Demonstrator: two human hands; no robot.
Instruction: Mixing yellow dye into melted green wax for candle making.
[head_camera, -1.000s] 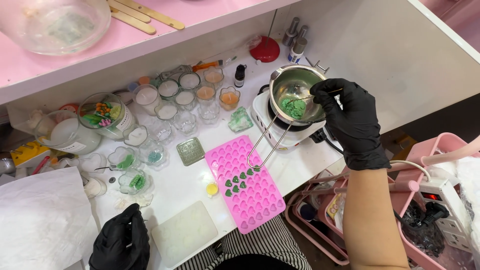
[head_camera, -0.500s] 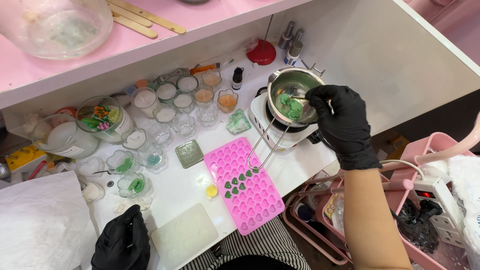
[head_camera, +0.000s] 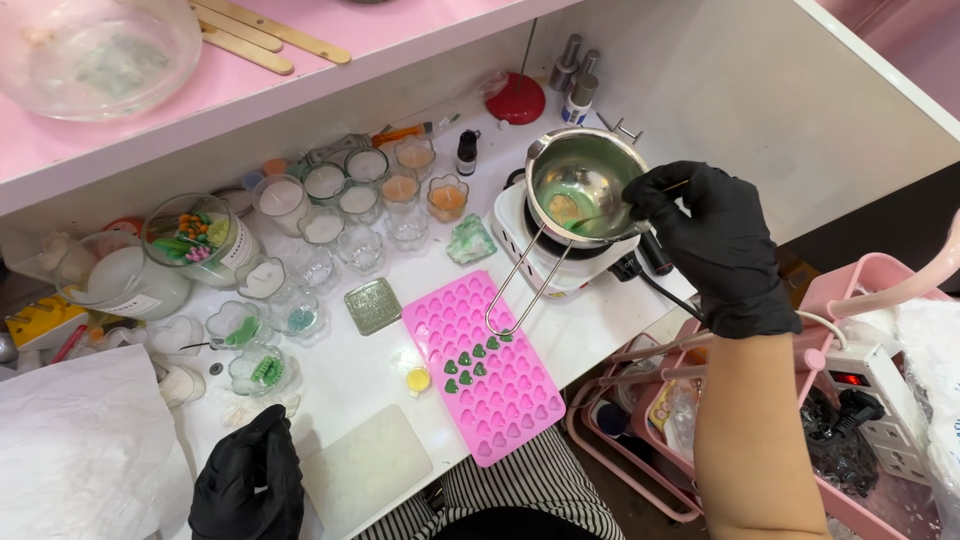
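My right hand (head_camera: 715, 245), in a black glove, holds a thin stirrer (head_camera: 600, 220) inside a small steel melting pot (head_camera: 580, 185). The pot sits on a white hot plate (head_camera: 555, 265), and its wire handle points toward me. Green melted wax lies in the pot's bottom. In front of it lies a pink heart-cavity silicone mould (head_camera: 485, 365) with several cavities filled green. My left hand (head_camera: 248, 482), also in a black glove, rests curled at the table's near edge, beside a white rectangular slab (head_camera: 365, 465), and holds nothing.
Several small glass cups (head_camera: 345, 200) with white, orange and green wax crowd the back left. A glass jar (head_camera: 200, 240) of coloured bits stands there too. A pink shelf (head_camera: 250, 70) overhangs with wooden sticks. A pink trolley (head_camera: 850, 300) with a power strip stands at right.
My right hand has stirred within the pot, and the green wax has spread thinner across the bottom. My left hand has stayed put.
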